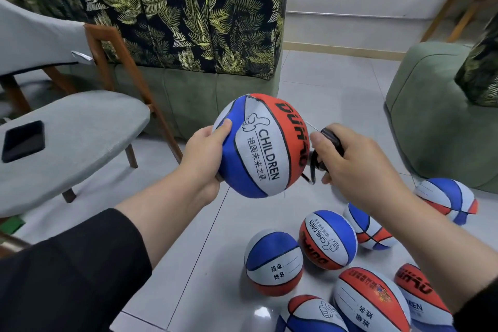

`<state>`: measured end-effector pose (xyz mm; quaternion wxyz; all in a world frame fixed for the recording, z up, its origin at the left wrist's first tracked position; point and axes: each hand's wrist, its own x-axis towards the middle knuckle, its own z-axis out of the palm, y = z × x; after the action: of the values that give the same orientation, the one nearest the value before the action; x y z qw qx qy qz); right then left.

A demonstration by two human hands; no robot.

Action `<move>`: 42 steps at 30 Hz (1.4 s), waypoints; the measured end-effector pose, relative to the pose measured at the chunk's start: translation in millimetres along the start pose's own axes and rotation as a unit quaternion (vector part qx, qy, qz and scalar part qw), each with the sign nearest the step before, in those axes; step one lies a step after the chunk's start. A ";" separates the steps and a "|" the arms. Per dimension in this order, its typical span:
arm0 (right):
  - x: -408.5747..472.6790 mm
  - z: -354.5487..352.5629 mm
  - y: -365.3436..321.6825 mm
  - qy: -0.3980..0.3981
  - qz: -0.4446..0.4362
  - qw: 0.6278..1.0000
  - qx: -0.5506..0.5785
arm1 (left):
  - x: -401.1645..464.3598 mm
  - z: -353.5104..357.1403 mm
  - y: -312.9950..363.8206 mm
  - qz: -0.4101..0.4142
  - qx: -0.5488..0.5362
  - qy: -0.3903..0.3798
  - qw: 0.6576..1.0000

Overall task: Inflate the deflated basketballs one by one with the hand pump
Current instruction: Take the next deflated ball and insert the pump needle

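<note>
Black sleeve (67,272) is filling the near corner. Left hand (204,153) is gripping the basketball (261,145) aloft; right hand (358,159) is clutching the hand pump (330,143) just beside it, over floor balls (327,240).

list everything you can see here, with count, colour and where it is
held basketball: 1, red, white and blue, gripped in the left hand
basketballs on the floor: 7, red, white and blue, lower right
pump: 1, black, in the right hand, mostly hidden
chair: 1, grey seat, wooden legs, left
phone: 1, black, on the chair seat
sofa: green, leaf-print cover, behind
left hand: grips the ball
right hand: grips the pump
</note>
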<state>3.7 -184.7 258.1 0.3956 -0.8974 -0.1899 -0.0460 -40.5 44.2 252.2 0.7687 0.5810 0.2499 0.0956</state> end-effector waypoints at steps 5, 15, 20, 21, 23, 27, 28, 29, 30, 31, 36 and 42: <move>-3.7 4.3 -7.0 -0.027 -0.033 0.998 -0.039 | 1.7 -2.9 -0.5 -0.043 -0.036 0.014 0.998; -4.3 15.7 1.8 -0.017 -0.043 0.991 -0.124 | 3.0 -3.2 -1.5 -0.034 0.057 -0.078 0.995; 1.8 12.7 7.9 0.003 -0.015 0.996 -0.092 | 10.5 -8.1 -2.4 0.010 0.133 -0.182 0.974; 3.2 11.5 9.8 0.009 -0.008 0.996 -0.084 | 9.7 -9.5 -1.9 0.019 0.170 -0.201 0.965; 6.1 9.4 13.6 0.021 0.002 0.997 -0.075 | 5.9 -10.4 -0.5 0.045 0.258 -0.226 0.938; 9.2 8.1 18.9 0.027 0.015 0.999 -0.043 | 3.9 -9.2 1.0 0.116 0.348 -0.217 0.905; 9.5 8.4 19.6 0.026 0.017 0.999 -0.035 | 3.5 -8.5 2.2 0.133 0.366 -0.213 0.896; 9.6 8.7 20.4 0.027 0.017 0.999 -0.028 | 3.9 -8.5 3.4 0.146 0.384 -0.211 0.887; 9.7 9.1 21.0 0.029 0.017 0.999 -0.024 | 3.2 -8.2 5.5 0.155 0.399 -0.210 0.879; 9.6 9.1 21.0 0.032 0.016 0.999 -0.025 | 3.6 -8.6 6.6 0.162 0.411 -0.208 0.872; 10.3 7.2 19.0 0.045 0.015 0.999 -0.021 | 6.8 -12.2 9.1 0.209 0.467 -0.191 0.838; 10.2 5.7 18.7 0.047 0.027 0.998 0.009 | 11.1 -14.5 10.5 0.261 0.502 -0.150 0.811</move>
<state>19.9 -188.9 243.7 0.4134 -0.8953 -0.1473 -0.0760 -36.7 64.5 256.2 0.3439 0.9365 -0.0166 0.0659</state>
